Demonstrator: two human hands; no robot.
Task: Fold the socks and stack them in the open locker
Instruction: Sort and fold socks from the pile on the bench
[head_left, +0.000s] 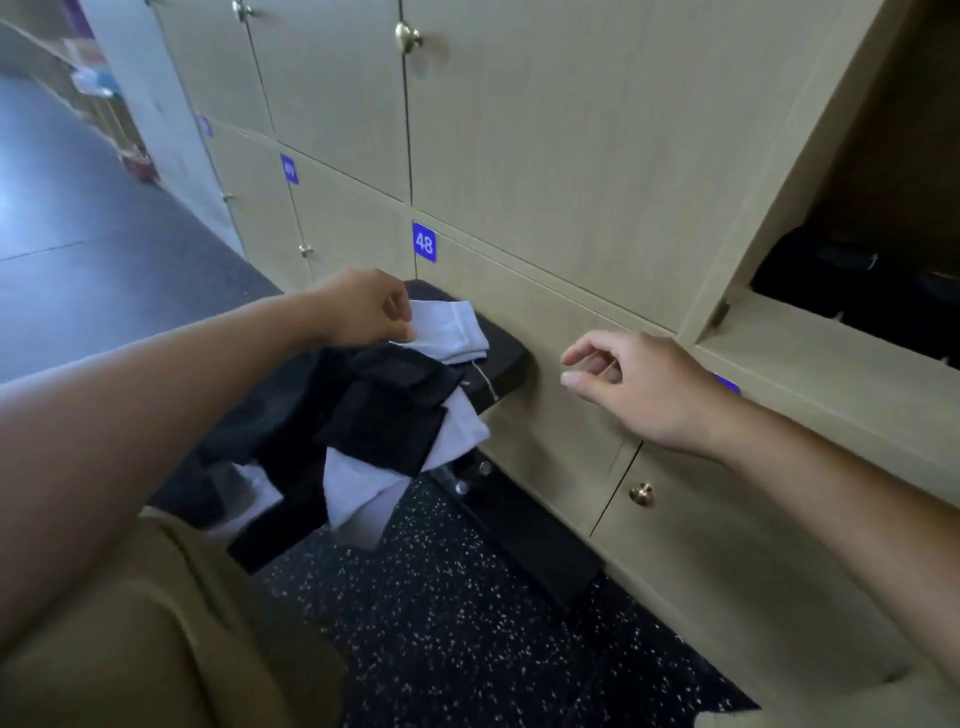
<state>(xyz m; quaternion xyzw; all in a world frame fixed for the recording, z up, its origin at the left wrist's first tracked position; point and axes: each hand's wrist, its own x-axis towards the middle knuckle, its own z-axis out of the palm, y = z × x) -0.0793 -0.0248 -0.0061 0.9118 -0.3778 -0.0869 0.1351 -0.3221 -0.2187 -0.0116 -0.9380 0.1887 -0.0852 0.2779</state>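
A heap of black and white socks (384, 426) lies on a black padded bench (501, 358) in front of the lockers. At the far end of the heap sits a white sock (452, 332), and my left hand (363, 309) pinches its near edge. My right hand (639, 384) hovers to the right of the bench, fingers loosely curled with nothing in them. The open locker (862, 270) is at the upper right, with dark folded items inside.
Beige locker doors with brass knobs (641, 493) and a blue number tag 48 (424, 242) fill the wall behind the bench. Black speckled floor (467, 623) lies below. My trouser leg (156, 623) is at the lower left.
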